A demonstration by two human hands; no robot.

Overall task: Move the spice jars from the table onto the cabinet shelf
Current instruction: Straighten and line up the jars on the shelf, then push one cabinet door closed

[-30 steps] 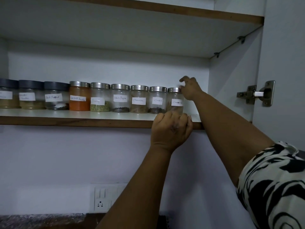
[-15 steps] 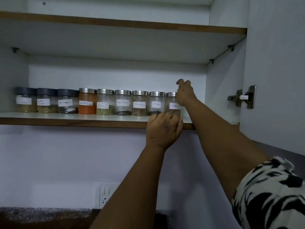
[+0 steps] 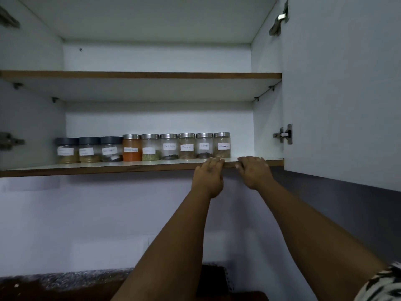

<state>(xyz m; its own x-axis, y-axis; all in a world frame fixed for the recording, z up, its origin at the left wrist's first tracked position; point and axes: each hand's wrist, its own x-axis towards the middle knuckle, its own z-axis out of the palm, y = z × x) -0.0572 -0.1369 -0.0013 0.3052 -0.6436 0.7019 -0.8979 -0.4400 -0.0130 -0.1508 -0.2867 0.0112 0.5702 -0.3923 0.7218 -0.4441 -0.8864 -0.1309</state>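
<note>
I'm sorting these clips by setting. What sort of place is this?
Most likely a home kitchen: an open white wall cabinet holds a row of labelled glass spice jars on its wood-edged lower shelf, and a speckled stone countertop runs below.

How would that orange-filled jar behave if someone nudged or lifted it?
The orange jar looks nearly full, so it is probably heavier than its neighbours. Its clear wall looks like glass: likely rigid, smooth and breakable. Squat and flat-based, it should slide on the shelf rather than tip.
</note>
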